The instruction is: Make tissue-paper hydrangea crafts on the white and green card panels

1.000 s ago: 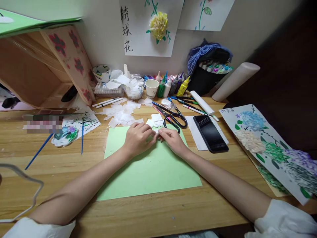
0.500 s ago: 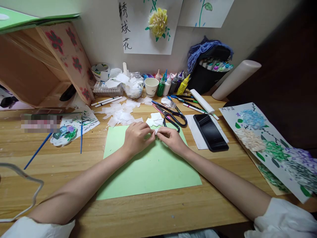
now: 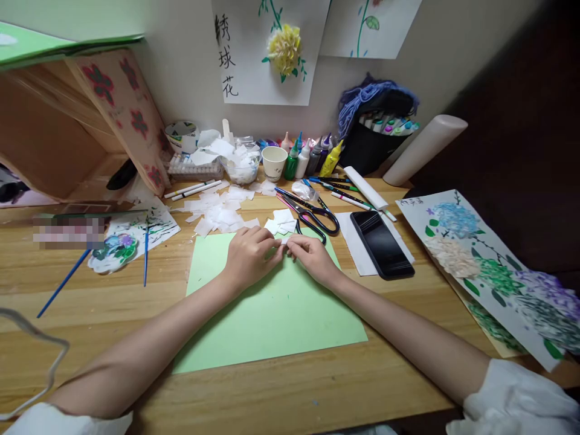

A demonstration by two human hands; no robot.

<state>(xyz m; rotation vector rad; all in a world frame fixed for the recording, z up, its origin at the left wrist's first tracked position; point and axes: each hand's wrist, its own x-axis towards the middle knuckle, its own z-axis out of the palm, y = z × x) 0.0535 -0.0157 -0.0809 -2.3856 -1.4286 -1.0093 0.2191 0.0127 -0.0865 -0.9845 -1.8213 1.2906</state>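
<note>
Between my two hands is a small white paper piece [image 3: 284,241], pinched at its ends by the fingertips. My left hand [image 3: 250,252] is closed on its left side, and my right hand [image 3: 312,256] closes on it from the right. Both hands rest over the upper part of a light green sheet [image 3: 267,326]. Just beyond them lies a small stack of white paper squares [image 3: 281,222], with black-handled scissors [image 3: 312,216] to its right. Many loose white paper pieces [image 3: 220,211] spread behind my left hand. The fingers hide part of the held paper.
A black phone [image 3: 382,244] lies on white paper at right, beside a flower picture [image 3: 493,266]. Paint bottles [image 3: 312,158], a paper cup [image 3: 273,163] and a bowl of paper scraps [image 3: 242,164] line the wall. Brushes and a paint palette [image 3: 113,249] are at left.
The camera view has shifted slightly. Both hands stay in nearly the same place on the green sheet, and more of the white paper piece shows between the fingertips.
</note>
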